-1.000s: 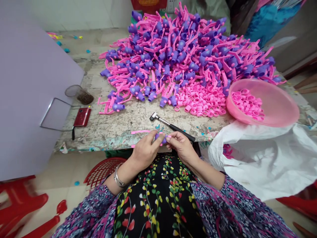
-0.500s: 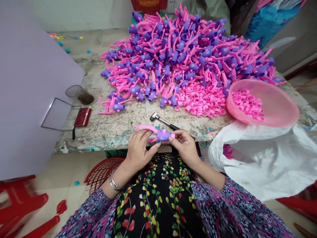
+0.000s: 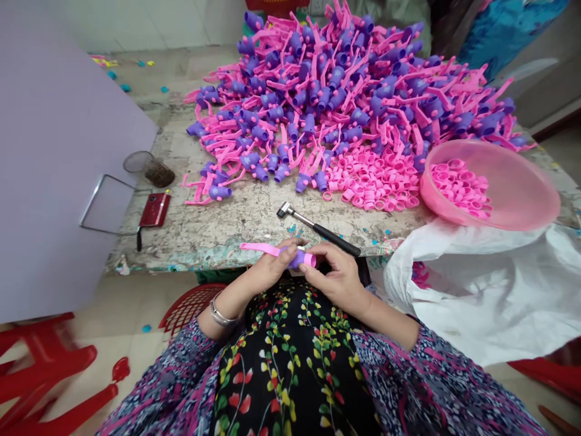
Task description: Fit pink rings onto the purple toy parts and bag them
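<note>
So the purple-and-pink piece [image 3: 296,260] is up between both hands, right at the near edge of the surface [image 3: 245,221]. Left hand [image 3: 271,270] is wrapped around the purple body, with a pink arm [image 3: 259,248] poking out past the fingers on the left. Right hand [image 3: 336,274] is in a narrow pinch by the pink ring [image 3: 310,260] on the other end; can't tell how firm. Looks like molded plastic, so I'd guess light, stiff, maybe a bit slick. I'd grab the chunky body, since those skinny arms seem likelier to bend or snap.
</note>
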### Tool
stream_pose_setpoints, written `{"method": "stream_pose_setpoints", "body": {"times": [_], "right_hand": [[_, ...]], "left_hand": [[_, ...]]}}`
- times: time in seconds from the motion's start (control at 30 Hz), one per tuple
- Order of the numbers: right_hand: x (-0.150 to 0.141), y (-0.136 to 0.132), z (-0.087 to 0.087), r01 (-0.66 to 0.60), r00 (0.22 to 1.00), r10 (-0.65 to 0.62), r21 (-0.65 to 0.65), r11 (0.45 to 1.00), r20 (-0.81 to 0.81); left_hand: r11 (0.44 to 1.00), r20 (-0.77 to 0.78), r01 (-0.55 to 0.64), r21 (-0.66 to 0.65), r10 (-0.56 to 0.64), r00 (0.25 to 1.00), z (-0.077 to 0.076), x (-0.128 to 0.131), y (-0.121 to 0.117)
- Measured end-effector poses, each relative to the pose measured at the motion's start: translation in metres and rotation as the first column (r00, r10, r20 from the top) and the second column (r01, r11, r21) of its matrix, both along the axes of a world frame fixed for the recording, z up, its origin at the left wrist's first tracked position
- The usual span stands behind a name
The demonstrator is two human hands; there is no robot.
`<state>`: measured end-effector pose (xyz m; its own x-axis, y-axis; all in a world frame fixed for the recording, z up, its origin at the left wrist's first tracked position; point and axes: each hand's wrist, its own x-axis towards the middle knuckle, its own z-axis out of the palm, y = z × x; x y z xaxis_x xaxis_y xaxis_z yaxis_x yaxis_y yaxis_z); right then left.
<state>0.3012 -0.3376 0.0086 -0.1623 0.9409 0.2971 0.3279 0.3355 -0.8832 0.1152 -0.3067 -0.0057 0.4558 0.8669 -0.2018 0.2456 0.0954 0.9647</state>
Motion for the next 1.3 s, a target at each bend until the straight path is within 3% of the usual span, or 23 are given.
{"method": "stream_pose_setpoints", "body": {"times": [0.17, 0.37, 0.63, 0.97, 1.13, 1.3], "right_hand": [[0.001, 0.002, 0.008, -0.028, 0.999, 0.029, -0.015, 0.999, 0.029], [0.001, 0.002, 0.011, -0.070, 0.995, 0.058, -0.143, 0.987, -0.084], [0.003, 0.001, 0.012, -0.078, 0.993, 0.062, -0.159, 0.984, -0.105], [0.014, 0.013, 0.019, -0.232, 0.972, 0.229, 0.065, 0.971, 0.051], [0.014, 0.015, 0.023, -0.233, 0.970, 0.223, 0.111, 0.966, 0.095], [0.012, 0.013, 0.026, -0.198, 0.977, 0.188, 0.091, 0.976, 0.102]], "left_hand": [[0.959, 0.216, -0.016, -0.282, 0.080, 0.973, -0.006, 0.008, -0.008], [0.902, 0.362, -0.002, -0.431, 0.175, 0.916, -0.011, 0.015, -0.014], [0.873, 0.430, 0.062, -0.483, 0.175, 0.886, -0.002, 0.020, -0.016], [0.850, 0.460, 0.117, -0.514, 0.158, 0.874, 0.000, 0.018, -0.016], [0.858, 0.474, 0.082, -0.507, 0.199, 0.858, 0.008, 0.021, -0.017], [0.875, 0.398, 0.011, -0.483, 0.208, 0.894, 0.015, 0.024, -0.019]]}}
